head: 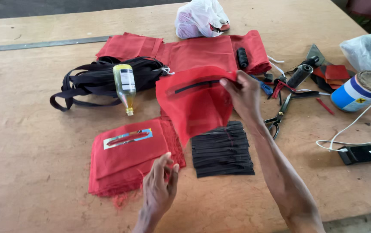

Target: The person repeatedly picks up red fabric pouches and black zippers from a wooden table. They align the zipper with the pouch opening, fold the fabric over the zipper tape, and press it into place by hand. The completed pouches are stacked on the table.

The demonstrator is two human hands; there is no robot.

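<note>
Right hand [244, 92] pinching red fabric piece [194, 101] above black zipper stack [222, 149]; left hand [159, 187] empty, fingers loosely curled. Best gripped near zipper edge.

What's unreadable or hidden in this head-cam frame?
- Lower part of the stack of red fabric pieces: partly covered by the left hand.
- Far side of the lifted red fabric piece, held by the right hand: faces away from the camera.
- White plastic bag: cut off by the right edge.
- Contents of the tied bag: hidden by its plastic.
</note>
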